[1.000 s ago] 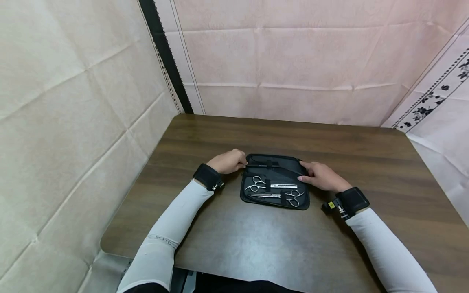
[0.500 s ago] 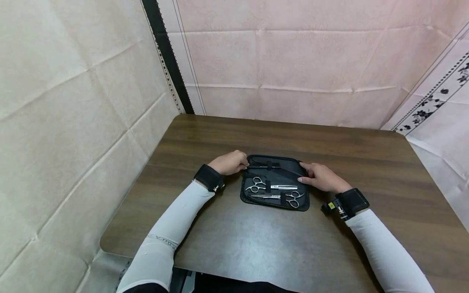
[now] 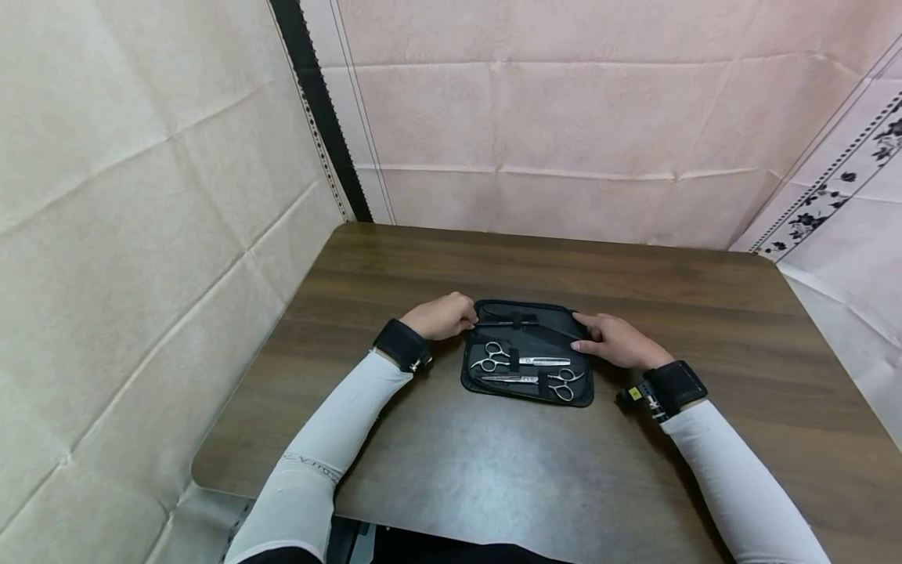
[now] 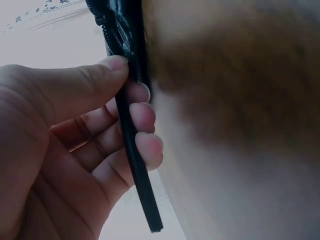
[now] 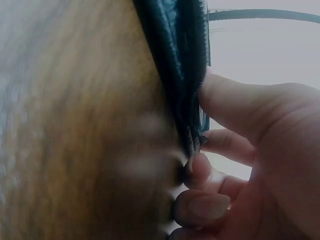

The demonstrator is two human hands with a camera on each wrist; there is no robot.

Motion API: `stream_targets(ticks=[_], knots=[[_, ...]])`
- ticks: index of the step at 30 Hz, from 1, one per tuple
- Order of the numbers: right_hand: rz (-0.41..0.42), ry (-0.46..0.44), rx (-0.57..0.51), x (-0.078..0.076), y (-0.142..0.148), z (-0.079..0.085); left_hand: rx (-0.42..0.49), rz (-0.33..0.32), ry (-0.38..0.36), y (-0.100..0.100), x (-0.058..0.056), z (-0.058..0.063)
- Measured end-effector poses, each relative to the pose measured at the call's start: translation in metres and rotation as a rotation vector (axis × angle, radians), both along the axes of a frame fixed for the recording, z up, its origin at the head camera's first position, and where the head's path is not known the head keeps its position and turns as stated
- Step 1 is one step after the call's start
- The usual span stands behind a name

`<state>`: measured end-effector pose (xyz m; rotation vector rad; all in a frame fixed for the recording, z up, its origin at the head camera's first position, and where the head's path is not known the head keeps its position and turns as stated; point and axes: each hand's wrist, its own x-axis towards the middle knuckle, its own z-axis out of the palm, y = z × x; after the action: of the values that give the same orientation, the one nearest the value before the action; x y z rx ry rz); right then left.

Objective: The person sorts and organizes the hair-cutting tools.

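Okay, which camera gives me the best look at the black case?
The head view: shows nearly the whole black case, with two pairs of scissors strapped inside. The left wrist view shows only a zippered part at the left hand; the right wrist view, only a zippered edge at the right hand.

A black zippered case (image 3: 546, 345) is lying inside-up, holding silver scissors (image 3: 543, 361) pointing right and a nearer silver pair (image 3: 509, 379) pointing left.
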<state>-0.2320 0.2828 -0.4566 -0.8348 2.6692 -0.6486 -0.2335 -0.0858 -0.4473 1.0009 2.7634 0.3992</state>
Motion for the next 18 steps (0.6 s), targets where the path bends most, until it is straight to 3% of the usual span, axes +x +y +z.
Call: stream_targets(ticks=[18], knots=[[0.004, -0.019, 0.051, -0.0057, 0.0005, 0.0015, -0.031, 0.034, -0.04, 0.004, 0.0032, 0.0049]])
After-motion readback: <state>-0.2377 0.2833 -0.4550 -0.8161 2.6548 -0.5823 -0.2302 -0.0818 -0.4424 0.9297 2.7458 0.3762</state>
